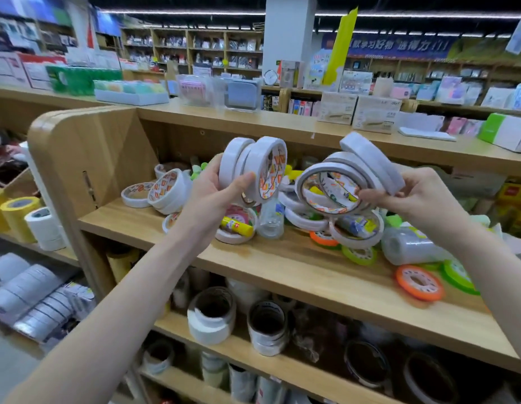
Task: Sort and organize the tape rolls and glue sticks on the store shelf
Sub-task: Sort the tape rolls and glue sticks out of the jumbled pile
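Left hand [212,196] grips upright white rolls [253,167]; right hand [419,199] pinches a fanned stack [349,176]. Both are held above the shelf [282,266], whose front edge lies bare before loose rolls and a glue stick [237,225].

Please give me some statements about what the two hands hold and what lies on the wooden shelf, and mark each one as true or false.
1. The left hand holds white tape rolls upright in its grip. True.
2. The right hand holds nothing. False: it grips a bunch of white tape rolls too.
3. A yellow glue stick lies inside a tape roll on the wooden shelf. True.
4. The orange tape reel stands at the shelf's left end. False: it lies flat near the right, close to the front edge.
5. Both hands rest on the shelf board. False: they are raised above it.
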Tool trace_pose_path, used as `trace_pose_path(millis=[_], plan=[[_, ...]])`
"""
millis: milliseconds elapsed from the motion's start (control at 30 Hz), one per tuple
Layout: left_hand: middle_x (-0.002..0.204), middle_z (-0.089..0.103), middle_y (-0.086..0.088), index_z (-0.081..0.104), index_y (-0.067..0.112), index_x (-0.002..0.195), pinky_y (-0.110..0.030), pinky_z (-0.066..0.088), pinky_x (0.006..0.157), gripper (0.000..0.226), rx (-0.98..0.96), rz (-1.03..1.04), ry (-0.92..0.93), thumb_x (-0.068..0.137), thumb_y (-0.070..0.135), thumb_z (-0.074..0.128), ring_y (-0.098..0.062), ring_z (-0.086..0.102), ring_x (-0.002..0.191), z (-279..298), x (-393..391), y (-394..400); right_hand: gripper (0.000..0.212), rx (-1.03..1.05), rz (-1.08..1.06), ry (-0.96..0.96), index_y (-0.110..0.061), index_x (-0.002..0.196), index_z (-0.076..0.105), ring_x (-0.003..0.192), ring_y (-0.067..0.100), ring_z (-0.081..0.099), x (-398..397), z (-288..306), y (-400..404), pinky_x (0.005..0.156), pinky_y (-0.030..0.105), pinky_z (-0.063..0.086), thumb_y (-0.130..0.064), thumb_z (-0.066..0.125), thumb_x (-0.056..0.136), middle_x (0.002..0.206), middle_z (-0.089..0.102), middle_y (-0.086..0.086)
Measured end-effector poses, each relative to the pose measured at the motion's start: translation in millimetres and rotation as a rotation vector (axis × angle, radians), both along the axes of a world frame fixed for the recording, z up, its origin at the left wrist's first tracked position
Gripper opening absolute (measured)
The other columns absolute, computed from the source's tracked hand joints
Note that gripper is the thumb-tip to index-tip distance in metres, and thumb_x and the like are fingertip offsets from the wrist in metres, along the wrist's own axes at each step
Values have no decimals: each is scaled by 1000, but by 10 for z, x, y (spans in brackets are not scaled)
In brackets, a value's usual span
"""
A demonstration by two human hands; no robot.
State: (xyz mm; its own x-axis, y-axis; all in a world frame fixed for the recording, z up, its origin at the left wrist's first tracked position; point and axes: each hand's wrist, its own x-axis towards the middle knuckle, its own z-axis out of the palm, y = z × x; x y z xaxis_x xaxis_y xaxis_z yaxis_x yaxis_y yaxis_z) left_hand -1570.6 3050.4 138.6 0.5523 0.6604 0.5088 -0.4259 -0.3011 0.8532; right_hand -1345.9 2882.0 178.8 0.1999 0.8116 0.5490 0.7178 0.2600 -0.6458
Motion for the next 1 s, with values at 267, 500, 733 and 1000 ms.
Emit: trace_pose_path(millis=[267, 500, 733, 1000], plan=[[100, 62, -4, 52, 16, 112, -38, 47, 79, 31, 409, 581, 385, 86, 22, 67, -23, 59, 93, 173, -721, 778, 33, 49, 155, -274, -32, 59, 56, 71, 4, 55, -555, 284, 1143, 61, 9, 34, -10, 72, 77, 74, 56, -17], [109, 57, 2, 49, 14, 121, -30, 38, 80, 39, 577, 560, 758, 87, 23, 65, -21, 53, 104, 115, -1286, 1909, 15, 62, 104, -312, -25, 71, 65, 83, 18, 58, -918, 238, 1997, 67, 11, 36, -15, 72, 78, 83, 58, -3], [125, 50, -7, 46, 14, 131, -34, 32, 96, 45, 978, 562, 1087, 87, 9, 54, -30, 40, 115, -35, -696, 2832, 9, 87, 31, -344, -25, 80, 69, 83, -6, 57, -1018, 108, 2332, 72, 4, 37, -24, 74, 73, 90, 60, -11], [138, 40, -12, 47, 6, 132, -29, 26, 109, 54, 720, 769, 586, 81, 2, 66, -24, 35, 131, -501, -1029, 2612, 12, -3, 8, -447, -11, 76, 72, 88, -11, 53, -1089, -26, 2547, 75, 2, 35, -23, 72, 71, 91, 59, -3]])
